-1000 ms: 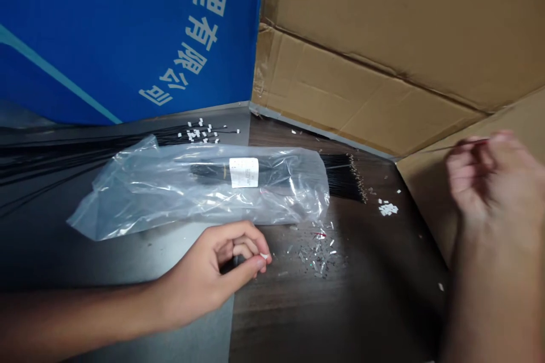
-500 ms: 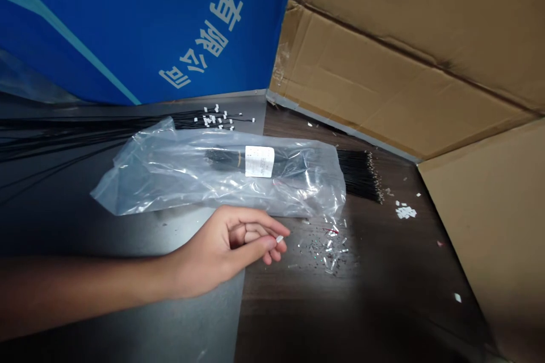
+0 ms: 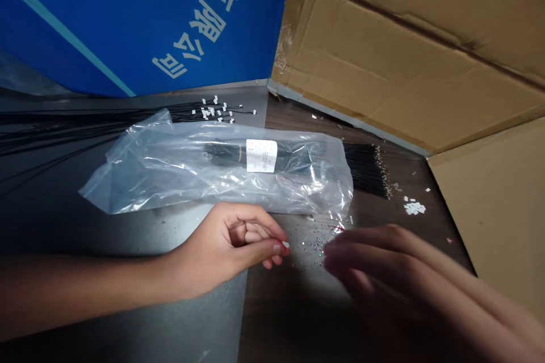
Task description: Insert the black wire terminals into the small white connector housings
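Note:
My left hand pinches a small white connector housing between thumb and forefinger, just below the clear plastic bag. From the right, my right hand reaches in over small clear and dark scraps. Motion smears it, and I cannot make out whether its fingertips hold anything. In the bag lies a bundle of black wires with a white label. More black wires with bare metal terminals stick out beyond the bag's right end.
Black wires tipped with white connectors lie at the upper left. A small heap of white housings sits on the right of the dark wood tabletop. Cardboard and a blue printed panel stand along the back.
My right hand has come into view from the lower right and now hovers over the scraps. My left hand keeps its pinch on the housing, which appears turned slightly. The view has shifted a little.

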Action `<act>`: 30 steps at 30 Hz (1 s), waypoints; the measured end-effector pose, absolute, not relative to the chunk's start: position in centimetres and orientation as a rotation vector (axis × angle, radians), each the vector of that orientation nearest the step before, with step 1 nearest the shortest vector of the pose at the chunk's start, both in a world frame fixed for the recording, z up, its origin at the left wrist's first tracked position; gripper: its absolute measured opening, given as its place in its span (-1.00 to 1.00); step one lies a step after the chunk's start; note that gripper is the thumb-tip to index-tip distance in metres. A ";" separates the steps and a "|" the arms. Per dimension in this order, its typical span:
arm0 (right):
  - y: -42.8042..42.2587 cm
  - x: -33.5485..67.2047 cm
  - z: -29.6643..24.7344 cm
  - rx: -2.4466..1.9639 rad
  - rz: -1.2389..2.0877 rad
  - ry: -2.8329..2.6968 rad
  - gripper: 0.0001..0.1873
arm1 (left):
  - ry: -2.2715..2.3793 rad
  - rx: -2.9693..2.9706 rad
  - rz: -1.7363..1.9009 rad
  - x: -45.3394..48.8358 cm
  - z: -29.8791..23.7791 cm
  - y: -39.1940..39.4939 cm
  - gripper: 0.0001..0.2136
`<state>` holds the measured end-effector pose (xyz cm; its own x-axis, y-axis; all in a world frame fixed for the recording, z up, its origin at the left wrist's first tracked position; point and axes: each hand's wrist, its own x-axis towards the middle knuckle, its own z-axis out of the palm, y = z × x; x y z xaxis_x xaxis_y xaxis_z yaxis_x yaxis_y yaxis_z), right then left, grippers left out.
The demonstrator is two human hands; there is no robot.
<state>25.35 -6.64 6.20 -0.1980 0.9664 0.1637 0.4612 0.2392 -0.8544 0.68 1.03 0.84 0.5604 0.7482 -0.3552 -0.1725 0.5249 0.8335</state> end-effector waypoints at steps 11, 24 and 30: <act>-4.5 20.5 3.7 -1.359 1.053 -1.532 -0.95 | 0.831 0.864 0.678 0.6 0.6 0.9 -0.91; -3.1 20.9 3.4 -1.283 1.419 -1.256 -0.89 | 0.838 0.965 0.727 0.7 0.7 0.9 -0.94; -3.1 21.0 3.3 -1.283 1.422 -1.228 -0.80 | 0.921 1.077 0.749 0.4 0.4 0.7 -0.93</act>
<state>21.03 -3.09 3.27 -0.1240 0.9777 -0.1693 0.0252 -0.1675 -0.9856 0.38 0.68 0.38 0.4341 0.8656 -0.2497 -0.0687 0.3082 0.9488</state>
